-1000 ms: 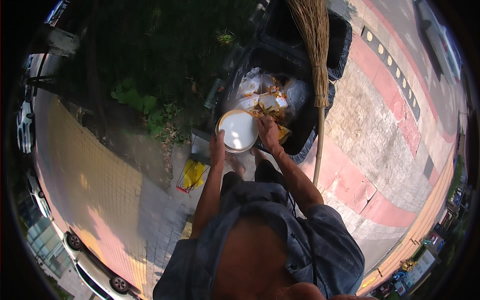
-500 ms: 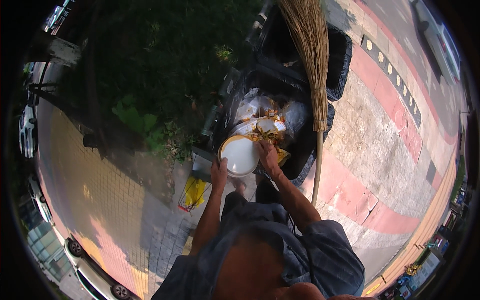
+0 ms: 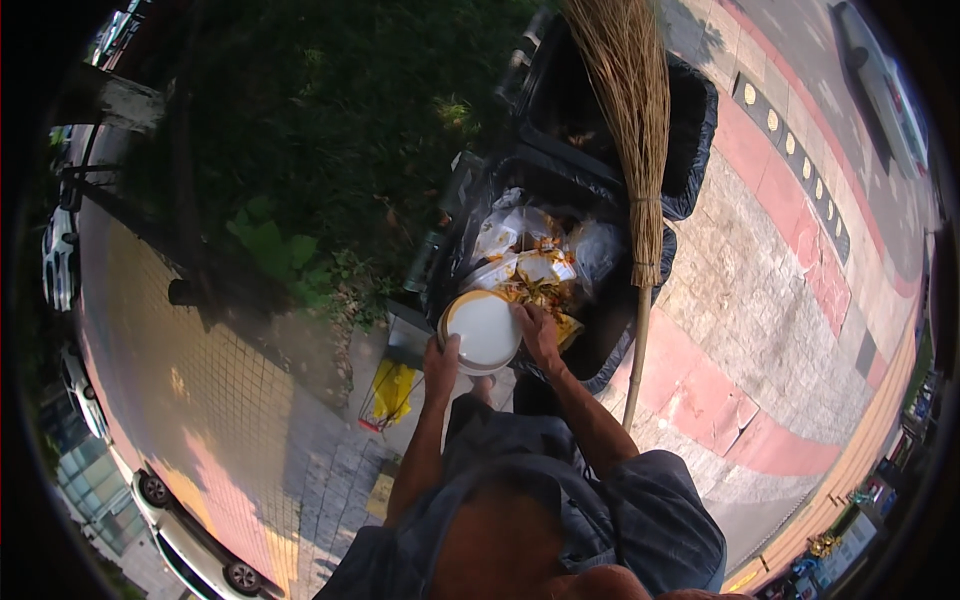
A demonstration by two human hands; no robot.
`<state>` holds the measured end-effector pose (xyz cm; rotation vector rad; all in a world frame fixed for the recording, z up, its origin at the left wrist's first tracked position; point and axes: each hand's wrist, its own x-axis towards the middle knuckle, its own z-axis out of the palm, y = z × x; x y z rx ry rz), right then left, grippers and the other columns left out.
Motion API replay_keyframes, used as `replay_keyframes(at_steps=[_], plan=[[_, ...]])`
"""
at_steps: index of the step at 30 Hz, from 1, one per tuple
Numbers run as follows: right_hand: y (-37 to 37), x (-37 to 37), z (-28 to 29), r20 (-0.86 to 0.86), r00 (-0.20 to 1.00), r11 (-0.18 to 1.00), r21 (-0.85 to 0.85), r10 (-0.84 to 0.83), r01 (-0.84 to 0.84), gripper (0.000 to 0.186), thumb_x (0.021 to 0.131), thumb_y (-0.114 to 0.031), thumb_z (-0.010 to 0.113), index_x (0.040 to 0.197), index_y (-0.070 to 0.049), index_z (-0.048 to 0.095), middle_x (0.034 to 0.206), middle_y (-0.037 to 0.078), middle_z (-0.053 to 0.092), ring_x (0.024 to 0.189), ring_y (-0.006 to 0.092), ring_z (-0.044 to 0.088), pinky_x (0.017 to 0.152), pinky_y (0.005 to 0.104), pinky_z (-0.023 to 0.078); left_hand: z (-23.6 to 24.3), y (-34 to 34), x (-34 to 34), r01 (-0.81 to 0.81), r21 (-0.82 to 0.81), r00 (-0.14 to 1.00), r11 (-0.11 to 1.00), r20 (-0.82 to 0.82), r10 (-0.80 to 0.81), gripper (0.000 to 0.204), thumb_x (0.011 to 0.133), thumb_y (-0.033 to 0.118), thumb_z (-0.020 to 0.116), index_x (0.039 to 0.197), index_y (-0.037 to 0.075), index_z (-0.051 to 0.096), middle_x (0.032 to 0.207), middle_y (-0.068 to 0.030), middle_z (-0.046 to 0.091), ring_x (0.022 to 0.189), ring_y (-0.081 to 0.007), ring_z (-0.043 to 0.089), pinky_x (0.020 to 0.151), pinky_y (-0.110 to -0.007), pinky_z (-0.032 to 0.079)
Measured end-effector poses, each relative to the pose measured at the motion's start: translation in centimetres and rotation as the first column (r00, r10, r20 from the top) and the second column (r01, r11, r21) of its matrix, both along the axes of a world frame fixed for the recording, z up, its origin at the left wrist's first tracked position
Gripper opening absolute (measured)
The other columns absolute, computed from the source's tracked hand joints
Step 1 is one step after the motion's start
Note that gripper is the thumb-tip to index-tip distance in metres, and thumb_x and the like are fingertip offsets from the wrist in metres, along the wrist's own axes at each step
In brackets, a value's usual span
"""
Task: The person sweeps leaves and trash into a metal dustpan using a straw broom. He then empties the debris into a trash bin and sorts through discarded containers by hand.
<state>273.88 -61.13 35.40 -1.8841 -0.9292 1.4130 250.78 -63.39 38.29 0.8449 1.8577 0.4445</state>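
Over the near edge of a black-lined trash bin (image 3: 607,372), I hold a round white bowl (image 3: 483,335) with a tan rim, its pale inside showing. My left hand (image 3: 440,362) grips its left side, thumb up at the rim. Closed on the right side of the rim is my right hand (image 3: 540,335). Food scraps (image 3: 542,292) with orange sauce lie in the bin just beyond the bowl, among crumpled clear plastic bags (image 3: 595,245) and white wrappers.
A straw broom (image 3: 630,130) leans over the right side of the bins, its handle down. Behind stands a second lined bin (image 3: 690,130). A yellow bag-like thing (image 3: 392,392) lies left of my feet. Dark grass (image 3: 300,120) borders the left; a car (image 3: 885,90) is on the road.
The view has shifted slightly, so the bins, broom and bowl sit a little lower and farther right. Both hands keep their hold on the bowl.
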Motion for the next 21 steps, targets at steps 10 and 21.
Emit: replay_keyframes(at_steps=[10,21], plan=[[-2.2,0.0,3.5,-0.371,0.924,0.983,-0.185,-0.089,0.021,0.062,0.109,-0.058,0.050,0.121,-0.001,0.071,0.096,0.004,0.068,0.085,0.0138,0.060,0.077,0.0258,0.048,-1.6,-3.4,-2.5,0.044,0.096,0.962,0.994,0.264,-0.068,0.055,0.104,0.038,0.058,0.142,-0.001,0.055,0.129,-0.0185,0.065,0.112,-0.0287,0.065,0.096,-0.040,0.053],[4.0,-2.7,11.7,-0.119,0.991,0.957,0.290,0.056,-0.019,0.047,0.108,-0.037,0.054,0.126,0.005,0.067,0.106,0.013,0.072,0.096,0.0205,0.065,0.091,0.0327,0.051,5.6,0.7,-1.5,-0.060,0.609,0.979,0.791,0.190,-0.072,0.059,0.103,0.039,0.052,0.147,0.000,0.048,0.127,-0.0243,0.065,0.111,-0.0357,0.066,0.097,-0.044,0.053]])
